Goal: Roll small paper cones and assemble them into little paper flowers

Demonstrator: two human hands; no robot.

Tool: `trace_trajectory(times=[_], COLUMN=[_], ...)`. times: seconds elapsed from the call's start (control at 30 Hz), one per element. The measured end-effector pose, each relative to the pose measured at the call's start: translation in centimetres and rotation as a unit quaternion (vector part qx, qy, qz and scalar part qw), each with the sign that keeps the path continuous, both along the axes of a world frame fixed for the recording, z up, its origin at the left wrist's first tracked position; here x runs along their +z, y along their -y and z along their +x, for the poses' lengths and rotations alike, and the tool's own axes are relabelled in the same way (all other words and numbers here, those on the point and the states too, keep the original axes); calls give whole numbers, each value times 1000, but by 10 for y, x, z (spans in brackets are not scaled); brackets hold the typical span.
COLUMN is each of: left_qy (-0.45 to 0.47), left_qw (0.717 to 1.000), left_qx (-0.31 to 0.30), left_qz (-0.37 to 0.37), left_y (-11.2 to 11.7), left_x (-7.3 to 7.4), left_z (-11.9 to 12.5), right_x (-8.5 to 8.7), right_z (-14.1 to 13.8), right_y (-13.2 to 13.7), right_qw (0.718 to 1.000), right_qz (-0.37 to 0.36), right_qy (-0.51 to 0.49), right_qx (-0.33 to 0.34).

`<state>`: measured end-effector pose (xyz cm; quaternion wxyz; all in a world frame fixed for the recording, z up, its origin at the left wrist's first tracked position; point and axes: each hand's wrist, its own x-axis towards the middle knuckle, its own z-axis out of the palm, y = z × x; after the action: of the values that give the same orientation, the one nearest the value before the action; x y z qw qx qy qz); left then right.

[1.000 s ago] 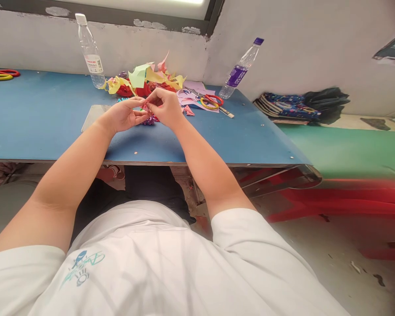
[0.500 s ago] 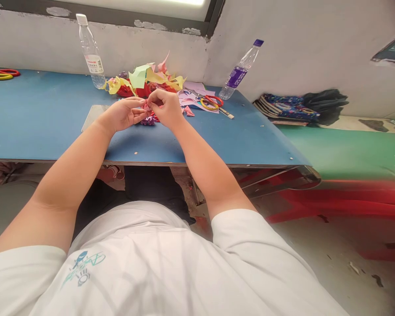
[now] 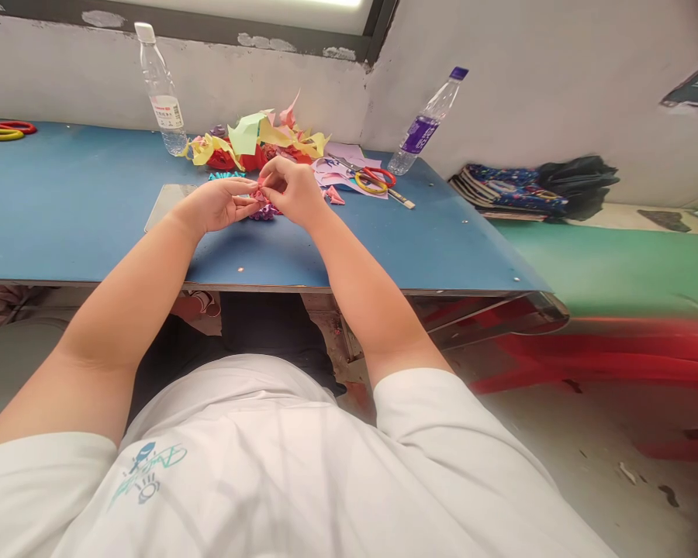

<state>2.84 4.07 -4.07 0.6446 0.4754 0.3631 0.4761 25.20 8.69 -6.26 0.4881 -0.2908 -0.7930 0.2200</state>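
Note:
Over the blue table my left hand (image 3: pixel 218 205) and my right hand (image 3: pixel 291 190) meet, both closed on a small piece of pink folded paper (image 3: pixel 260 194). The fingertips of both hands pinch it and hide part of it. Just below and behind the fingers lies a purple paper piece (image 3: pixel 263 212). A teal paper piece (image 3: pixel 226 176) shows past my left hand. To the right of my right hand lies another pink folded paper piece (image 3: pixel 334 195). A heap of crumpled yellow, green and red paper (image 3: pixel 256 139) sits behind the hands.
Red-and-yellow scissors (image 3: pixel 375 180) rest on pale purple sheets (image 3: pixel 343 159), beside a marker-like stick (image 3: pixel 401 199). More scissors (image 3: pixel 5 131) lie far left. Two bottles stand at the back: one white-capped (image 3: pixel 166 108), one purple-labelled (image 3: pixel 422 133). A flat grey plate (image 3: pixel 166 205) lies by my left wrist.
Both hands stay together on the pink paper, with the fingers shifting slightly. The teal piece behind my left hand shows more than before.

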Motion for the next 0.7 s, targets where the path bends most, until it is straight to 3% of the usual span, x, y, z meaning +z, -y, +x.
trace_trajectory(times=[0.17, 0.43, 0.7], left_qy=[0, -4, -23], left_qw=[1000, 1000, 999], left_qx=[-10, -6, 21], left_qz=[-10, 5, 9], left_y=[-5, 2, 5], left_x=[-6, 6, 6], left_z=[-1, -1, 0], right_x=[-4, -1, 0], right_z=[2, -3, 2], right_y=[-3, 0, -1], right_qw=[999, 999, 999], right_qz=[6, 38, 22], right_qy=[31, 16, 30], right_qx=[21, -20, 8])
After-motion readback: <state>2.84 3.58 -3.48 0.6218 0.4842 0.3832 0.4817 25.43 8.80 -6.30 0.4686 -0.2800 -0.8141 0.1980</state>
